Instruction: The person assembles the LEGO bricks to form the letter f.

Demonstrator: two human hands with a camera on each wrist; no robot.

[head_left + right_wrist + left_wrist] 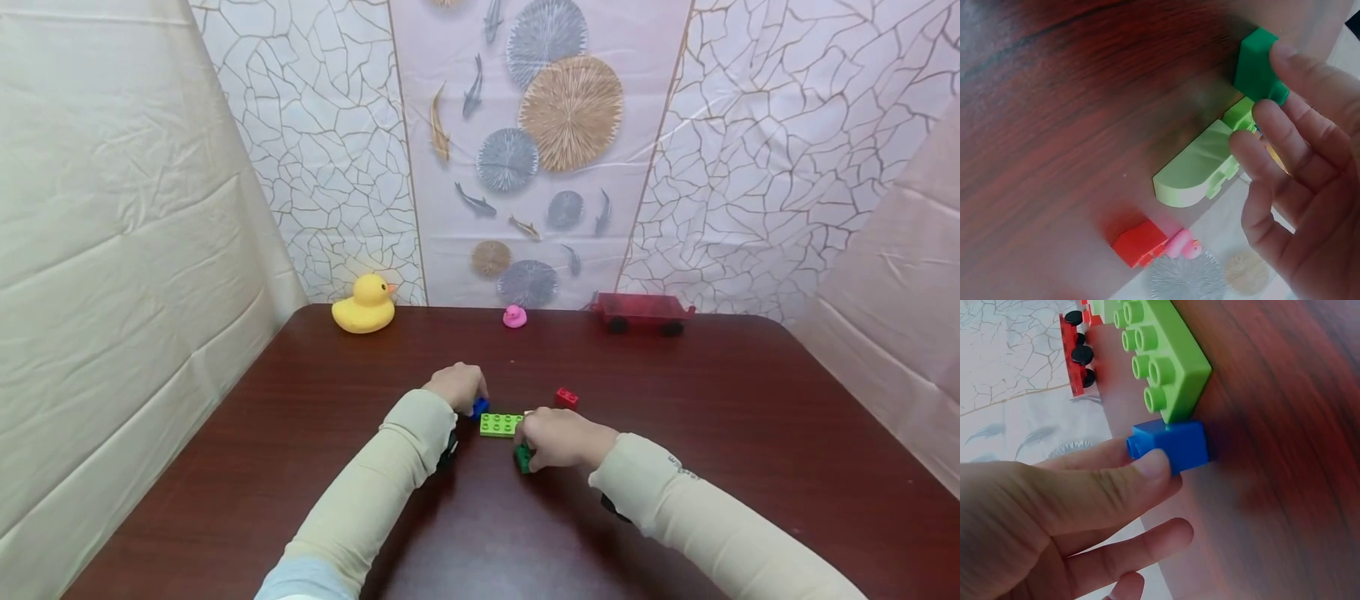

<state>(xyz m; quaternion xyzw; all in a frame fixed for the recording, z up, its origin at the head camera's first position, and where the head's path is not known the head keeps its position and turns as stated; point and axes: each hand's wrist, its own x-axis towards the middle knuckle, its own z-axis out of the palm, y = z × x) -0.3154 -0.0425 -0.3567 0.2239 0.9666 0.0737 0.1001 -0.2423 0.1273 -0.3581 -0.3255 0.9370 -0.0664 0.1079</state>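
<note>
My left hand (457, 386) pinches a small blue brick (1180, 445) between thumb and fingers, low over the table. Right beside it lies a lime-green brick (495, 425) with two rows of studs; the blue brick overlaps its end in the left wrist view. With thumb and forefinger my right hand (564, 439) holds a small dark green brick (1256, 67) at the lime brick's near right side. A pale green brick with a rounded end (1192, 167) lies by the other fingers of that hand, mostly hidden in the head view.
A small red brick (566, 398) lies just beyond the right hand. Along the table's back edge stand a yellow duck (364, 308), a small pink duck (514, 317) and a red wagon (643, 308) with black wheels. Fabric walls enclose the table (247, 467) at the back and sides.
</note>
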